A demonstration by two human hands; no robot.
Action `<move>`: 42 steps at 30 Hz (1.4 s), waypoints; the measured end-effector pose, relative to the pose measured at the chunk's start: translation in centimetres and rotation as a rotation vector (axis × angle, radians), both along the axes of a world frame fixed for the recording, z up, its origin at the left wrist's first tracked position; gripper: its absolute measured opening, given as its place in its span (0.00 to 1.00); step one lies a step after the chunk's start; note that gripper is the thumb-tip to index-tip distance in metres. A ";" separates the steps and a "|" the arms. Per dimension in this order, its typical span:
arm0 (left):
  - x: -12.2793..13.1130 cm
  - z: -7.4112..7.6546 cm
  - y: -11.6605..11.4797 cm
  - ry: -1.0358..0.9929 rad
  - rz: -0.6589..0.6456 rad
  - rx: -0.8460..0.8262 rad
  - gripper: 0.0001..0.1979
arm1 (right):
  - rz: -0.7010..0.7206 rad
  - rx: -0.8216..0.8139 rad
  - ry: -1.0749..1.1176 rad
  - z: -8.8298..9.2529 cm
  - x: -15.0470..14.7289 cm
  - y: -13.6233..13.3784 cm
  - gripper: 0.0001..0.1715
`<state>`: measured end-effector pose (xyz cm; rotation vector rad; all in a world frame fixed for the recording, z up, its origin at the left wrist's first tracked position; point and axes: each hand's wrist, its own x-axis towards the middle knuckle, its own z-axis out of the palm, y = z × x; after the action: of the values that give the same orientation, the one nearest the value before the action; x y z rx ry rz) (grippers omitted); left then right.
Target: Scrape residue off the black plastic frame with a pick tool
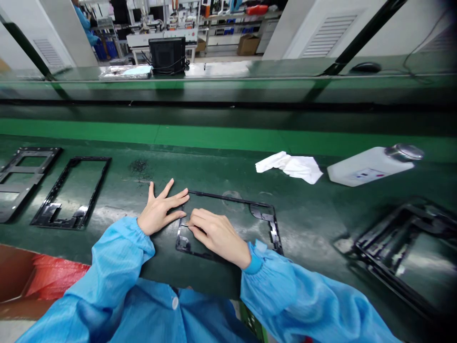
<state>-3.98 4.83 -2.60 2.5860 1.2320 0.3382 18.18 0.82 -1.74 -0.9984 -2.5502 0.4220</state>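
Observation:
A thin black rectangular frame [232,196] lies flat on the green work surface in front of me. My left hand [160,209] rests with fingers spread at its left end, fingertips touching the edge. Pinched in my right hand [214,236] is a slim metal tool [184,225], its tip over the frame's left side; its exact kind is too small to tell. Beyond my left hand lies a scatter of small black scraps [138,166].
Another black frame [103,176] and a grey slotted plate [26,186] lie to the left. A white cloth [291,166] and a white bottle with a metal cap [371,165] are at the right. Blurred black frames [400,243] are stacked far right. A carton [14,281] stands lower left.

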 end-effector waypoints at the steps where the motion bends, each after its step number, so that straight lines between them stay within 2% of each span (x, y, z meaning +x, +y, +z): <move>1: 0.0 0.0 0.0 0.001 0.000 -0.001 0.23 | -0.011 0.007 -0.011 0.0 0.0 -0.1 0.08; 9: 0.0 -0.1 0.1 -0.007 -0.006 0.005 0.23 | -0.003 0.067 -0.132 0.1 -0.3 -0.4 0.07; 19: 0.1 0.0 0.0 -0.010 0.004 -0.003 0.23 | 0.024 0.057 -0.035 -0.4 -0.3 -0.1 0.11; 27: 0.0 0.1 0.1 -0.006 0.000 0.000 0.23 | 0.069 -0.022 -0.010 -0.1 0.1 0.2 0.09; 42: 0.0 0.1 0.0 -0.004 -0.001 -0.003 0.24 | 0.197 -0.281 0.076 1.0 0.7 0.7 0.07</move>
<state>-3.99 4.87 -2.55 2.5820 1.2287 0.3400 18.85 1.48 -0.78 -0.8047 -2.5762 0.8763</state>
